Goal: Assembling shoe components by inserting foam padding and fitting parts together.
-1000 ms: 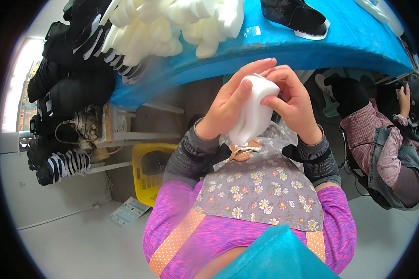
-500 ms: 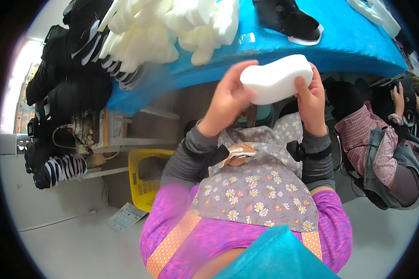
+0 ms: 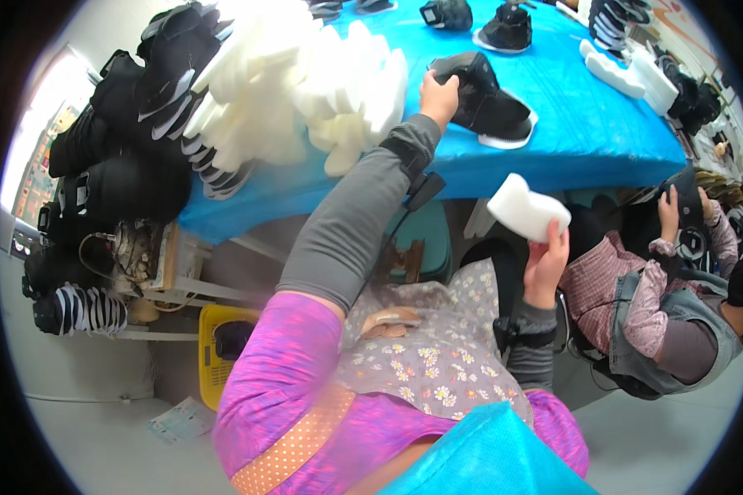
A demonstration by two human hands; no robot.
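Observation:
Stretched out over the blue-covered table (image 3: 590,124), my left hand (image 3: 439,99) is closed on the collar of a black high-top shoe (image 3: 491,107) with a white sole edge. The shoe rests on the table, its toe toward the right. Lower down, off the table's near edge, my right hand (image 3: 546,268) grips one end of a white, curved foam piece (image 3: 524,206) between thumb and fingers. The foam piece is tilted, and its other end points up and left toward the shoe. Some of my left fingers are hidden by the shoe's opening.
Left of the shoe lies a large heap of white foam pieces (image 3: 347,91). Black shoes (image 3: 136,148) are piled at the far left. Another black shoe (image 3: 508,29) stands farther back. A yellow basket (image 3: 215,363) sits below the table. At right, a co-worker (image 3: 644,297) handles something black.
My left hand has let go of the foam piece and reached forward to the black shoe. The right hand keeps the foam piece, now lower and tilted. The view has shifted, showing more table.

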